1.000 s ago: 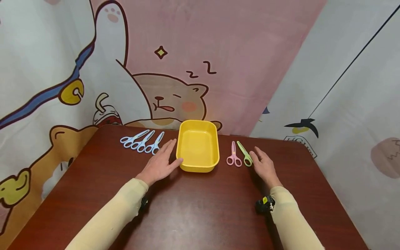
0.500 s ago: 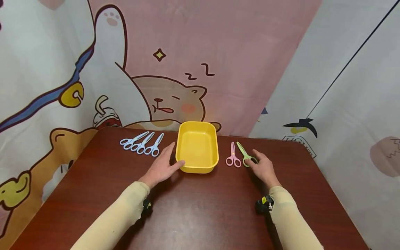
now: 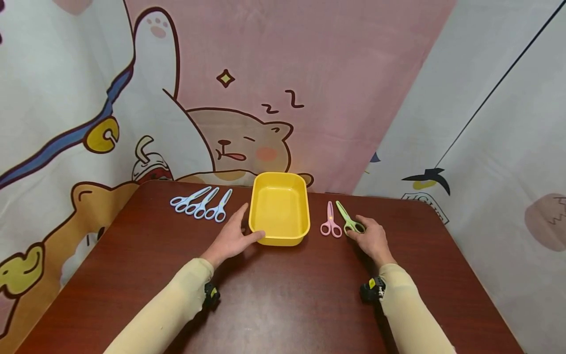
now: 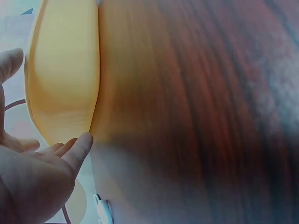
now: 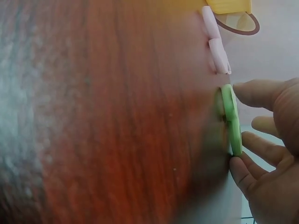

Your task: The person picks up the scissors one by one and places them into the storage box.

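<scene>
Beside the yellow plastic box (image 3: 280,211), my left hand (image 3: 231,239) has its fingers spread along the left wall, with the thumb at the front left corner. In the left wrist view its extended fingers (image 4: 80,148) reach the box. To the right of the box lies a pair of green scissors (image 3: 345,215), handles toward me. My right hand (image 3: 372,240) holds them by the handles, thumb on one side and fingers on the other, as the right wrist view shows. The scissors still lie on the table. A pair of pink scissors (image 3: 330,221) lies between them and the box.
Three pairs of light blue scissors (image 3: 215,209) lie close together at the back left of the dark wooden table (image 3: 283,305). A printed cartoon curtain (image 3: 345,88) hangs right behind the table's far edge.
My right hand has moved slightly left onto the green scissors' handles. My left thumb has slid a little right along the box's front corner. The scissors and box stay in place.
</scene>
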A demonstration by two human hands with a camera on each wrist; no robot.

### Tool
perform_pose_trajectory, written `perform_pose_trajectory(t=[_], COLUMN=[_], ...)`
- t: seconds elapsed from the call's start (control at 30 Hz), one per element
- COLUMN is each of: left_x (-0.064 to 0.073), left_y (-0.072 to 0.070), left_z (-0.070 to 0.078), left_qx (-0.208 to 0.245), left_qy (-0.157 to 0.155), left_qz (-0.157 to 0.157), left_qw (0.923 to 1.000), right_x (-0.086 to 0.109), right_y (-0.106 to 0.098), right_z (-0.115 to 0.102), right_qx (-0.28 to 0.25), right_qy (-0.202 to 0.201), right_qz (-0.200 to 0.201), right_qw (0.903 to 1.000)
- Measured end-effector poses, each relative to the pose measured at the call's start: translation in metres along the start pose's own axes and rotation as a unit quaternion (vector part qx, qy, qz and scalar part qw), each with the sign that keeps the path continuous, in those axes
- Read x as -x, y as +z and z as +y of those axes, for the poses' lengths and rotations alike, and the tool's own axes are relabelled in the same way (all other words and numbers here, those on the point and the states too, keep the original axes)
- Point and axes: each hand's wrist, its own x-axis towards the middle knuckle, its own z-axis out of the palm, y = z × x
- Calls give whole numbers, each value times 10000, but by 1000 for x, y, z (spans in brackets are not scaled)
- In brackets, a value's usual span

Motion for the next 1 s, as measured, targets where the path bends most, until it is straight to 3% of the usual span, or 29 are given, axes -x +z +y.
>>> perform_pose_trajectory(t=[0.17,0.73,1.0], left_x=[-1,-1,-1], left_y=[2,5,7], left_z=[-1,-5,-4], left_qx=[183,920,1036], left_qy=[-29,94,-102], left_qz=[-10,-147,-163], left_qw=[9998,9956,9944], right_x=[0,-1,0], right_y=[2,4,4], right_z=[1,0,-3], right_qx=[189,190,54], right_qy=[-136,75,196], right_qz=[134,-12,-40], right_qw=[9996,9998,9998])
